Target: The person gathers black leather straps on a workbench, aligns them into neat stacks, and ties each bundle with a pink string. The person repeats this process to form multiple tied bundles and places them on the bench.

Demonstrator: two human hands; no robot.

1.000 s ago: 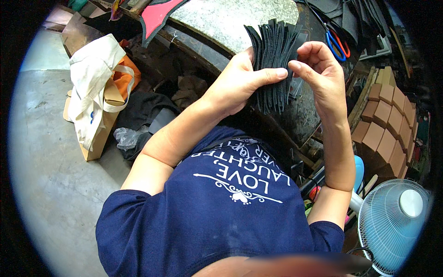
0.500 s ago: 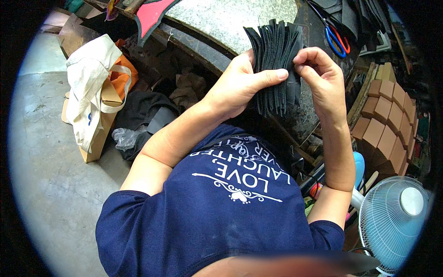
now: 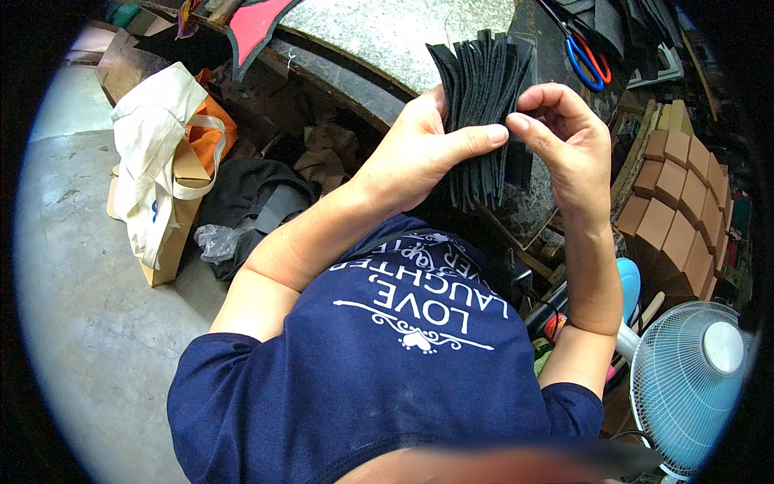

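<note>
A thick bundle of narrow black fabric-like strips (image 3: 477, 101) is held up in front of me, fanned a little at its far end. My left hand (image 3: 419, 149) is closed round it from the left, with the thumb pressed across its near face. At the bundle's right edge my right hand (image 3: 571, 141) has thumb and forefinger bent in a pinch, apparently on an outer strip; the exact contact is hard to see. Behind the strips' right side shows a clear, glossy sheet edge (image 3: 532, 73).
Scissors with blue and red handles (image 3: 587, 64) lie on the dark worktable, near dark sheets (image 3: 601, 24). A pale speckled board (image 3: 363, 32) and a red piece (image 3: 254, 32) are at the far side. Stacked brown blocks (image 3: 673, 202) and a fan (image 3: 689, 383) stand right; a white bag (image 3: 157, 121) is left.
The bundle's strips have spread and shifted slightly between my hands. My right thumb has moved a little left, closer to the left thumb.
</note>
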